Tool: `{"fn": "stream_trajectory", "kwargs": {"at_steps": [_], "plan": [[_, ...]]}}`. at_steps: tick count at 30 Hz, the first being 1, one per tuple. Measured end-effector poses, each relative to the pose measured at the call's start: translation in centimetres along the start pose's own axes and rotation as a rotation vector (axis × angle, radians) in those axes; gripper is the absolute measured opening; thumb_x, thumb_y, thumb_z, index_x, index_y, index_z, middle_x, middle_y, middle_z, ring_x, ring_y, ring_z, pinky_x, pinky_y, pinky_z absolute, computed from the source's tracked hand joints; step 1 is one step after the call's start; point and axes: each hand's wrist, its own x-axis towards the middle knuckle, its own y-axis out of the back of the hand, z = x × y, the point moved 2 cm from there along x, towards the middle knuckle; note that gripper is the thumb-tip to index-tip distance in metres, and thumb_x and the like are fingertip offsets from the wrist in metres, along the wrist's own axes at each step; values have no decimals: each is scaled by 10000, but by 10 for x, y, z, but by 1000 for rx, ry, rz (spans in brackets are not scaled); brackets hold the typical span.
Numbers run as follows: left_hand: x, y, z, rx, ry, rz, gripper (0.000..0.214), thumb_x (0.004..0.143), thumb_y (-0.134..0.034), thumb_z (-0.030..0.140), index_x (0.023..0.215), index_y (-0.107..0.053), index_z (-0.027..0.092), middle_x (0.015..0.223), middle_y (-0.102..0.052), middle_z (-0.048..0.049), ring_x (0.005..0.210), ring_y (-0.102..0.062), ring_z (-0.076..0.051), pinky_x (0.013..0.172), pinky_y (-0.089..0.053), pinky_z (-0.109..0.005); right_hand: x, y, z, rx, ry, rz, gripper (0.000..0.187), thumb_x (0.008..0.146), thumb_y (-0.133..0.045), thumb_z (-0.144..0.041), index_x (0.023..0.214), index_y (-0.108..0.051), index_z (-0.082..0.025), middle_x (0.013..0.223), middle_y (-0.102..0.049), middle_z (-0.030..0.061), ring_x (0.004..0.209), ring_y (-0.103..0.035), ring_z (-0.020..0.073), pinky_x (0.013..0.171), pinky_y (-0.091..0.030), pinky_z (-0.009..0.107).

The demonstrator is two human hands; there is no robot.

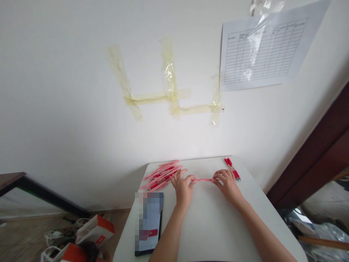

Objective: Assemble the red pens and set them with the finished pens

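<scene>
A slim pink pen (201, 179) is stretched level between my two hands, just above or on the white table. My left hand (183, 185) pinches its left end between thumb and forefinger, with the other fingers raised beside a pile of pens (163, 175). That pile mixes pale pink and red pens, some with silvery tips. My right hand (226, 183) pinches the other end of the pink pen. Just behind my right hand lie a few red pens (232, 169), side by side; their exact number is hard to make out.
A phone (149, 223) lies on the white table (212, 225), left of my left forearm; its screen is partly blurred. Behind the table rises a white wall with yellowish tape (171, 76) and a printed sheet (261, 54). Bags (95, 229) and cables stand on the floor at left.
</scene>
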Motion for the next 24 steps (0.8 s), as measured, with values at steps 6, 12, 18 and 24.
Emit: {"fn": "stream_trajectory", "kwargs": {"at_steps": [6,12,18,24], "plan": [[0,-2,-1,14,-10,-7,173,770,-797,233,902,-778,343,1289,-615,-35,1310,-491,-307,1168,-228,-682,0,-3,3,-17,11,31,216,991,-527,-433,964,-679,-283,1046,-692,56,1044,-593,264,1047,-391,525],[-1,-5,-3,20,9,-45,277,768,-805,258,1023,-765,360,1333,-597,-50,1314,-480,-320,1159,-235,-687,0,-2,8,-15,-1,69,219,981,-535,-455,960,-680,-293,1023,-685,52,1035,-595,272,1080,-360,570],[-1,-6,-2,0,-7,-54,144,796,-782,291,930,-781,343,1362,-573,-49,1338,-451,-318,1166,-220,-671,0,-2,11,-8,-25,81,253,980,-520,-483,964,-686,-293,1016,-684,60,1027,-584,275,1048,-386,555],[-2,-6,1,-8,-6,-88,39,825,-748,285,851,-775,296,1366,-571,-56,1369,-424,-329,1169,-186,-700,0,-2,11,4,-41,52,279,989,-500,-496,970,-688,-290,1016,-682,62,1045,-563,278,1064,-355,573]]}}
